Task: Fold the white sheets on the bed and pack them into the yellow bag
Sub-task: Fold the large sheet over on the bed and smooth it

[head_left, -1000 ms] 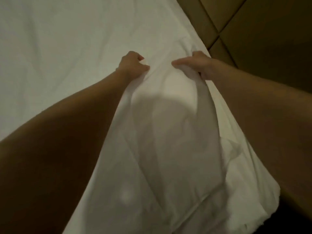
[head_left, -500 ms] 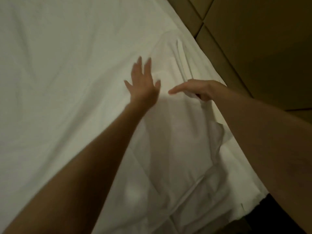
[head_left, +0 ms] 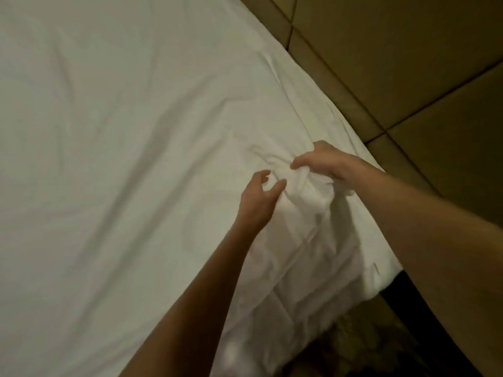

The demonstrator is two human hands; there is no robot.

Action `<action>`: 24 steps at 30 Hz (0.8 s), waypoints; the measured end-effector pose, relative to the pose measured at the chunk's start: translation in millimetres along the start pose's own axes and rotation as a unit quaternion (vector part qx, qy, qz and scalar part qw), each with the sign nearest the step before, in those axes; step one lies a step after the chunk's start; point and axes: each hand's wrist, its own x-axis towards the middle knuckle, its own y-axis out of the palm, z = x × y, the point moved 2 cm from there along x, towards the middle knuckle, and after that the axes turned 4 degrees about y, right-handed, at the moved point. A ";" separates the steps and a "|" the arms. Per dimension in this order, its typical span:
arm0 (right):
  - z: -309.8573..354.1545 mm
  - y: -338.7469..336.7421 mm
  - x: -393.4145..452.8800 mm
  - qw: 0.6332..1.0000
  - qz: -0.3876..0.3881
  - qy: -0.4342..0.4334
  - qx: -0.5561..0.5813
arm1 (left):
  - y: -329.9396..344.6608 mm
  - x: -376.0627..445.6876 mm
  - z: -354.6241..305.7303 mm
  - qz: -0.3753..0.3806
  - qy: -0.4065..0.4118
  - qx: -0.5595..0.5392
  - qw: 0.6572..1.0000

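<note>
The white sheet (head_left: 299,257) lies rumpled along the right edge of the bed (head_left: 109,159), a soft, thin cloth gathered into loose ridges and folds that run from its bunched top down toward the near corner of the bed, where it hangs a little over the side. At the top of the sheet the cloth is drawn up into a crumpled knot of creases. The right hand (head_left: 324,161) grasps that knot, its fingers curled over the cloth and its thumb tucked in against the bunch. The left hand (head_left: 258,197) is just to the left of the bunch, released, its fingers loosely bent with the thumb spread away from them; the thumb tip is at or just short of the gathered cloth, and whether it touches cannot be told. Both bare forearms reach in from the near side, the left one crossing over the lower part of the sheet.

Left of the sheet and beyond it, the bed spreads wide and pale, covered in smooth white fabric with long shallow wrinkles fanning toward the bunch. To the right of the sheet, past the bed's edge, stands a tan padded wall (head_left: 408,63) divided into large flat panels by dark seams. Below the sheet's hanging corner the floor is dark and indistinct.
</note>
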 end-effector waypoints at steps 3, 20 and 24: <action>7.0 17.9 -28.7 0.993 0.043 -0.066 0.084 | 1.1 -12.5 -10.4 -0.012 -0.068 -0.153 0.986; -52.5 117.5 -73.3 0.920 0.059 -0.142 -0.362 | -28.6 -70.7 80.1 -0.078 -0.169 -0.092 0.978; -64.3 104.3 -72.9 0.874 -0.082 -0.164 -0.450 | -39.3 -77.6 91.7 -0.115 -0.168 -0.164 0.965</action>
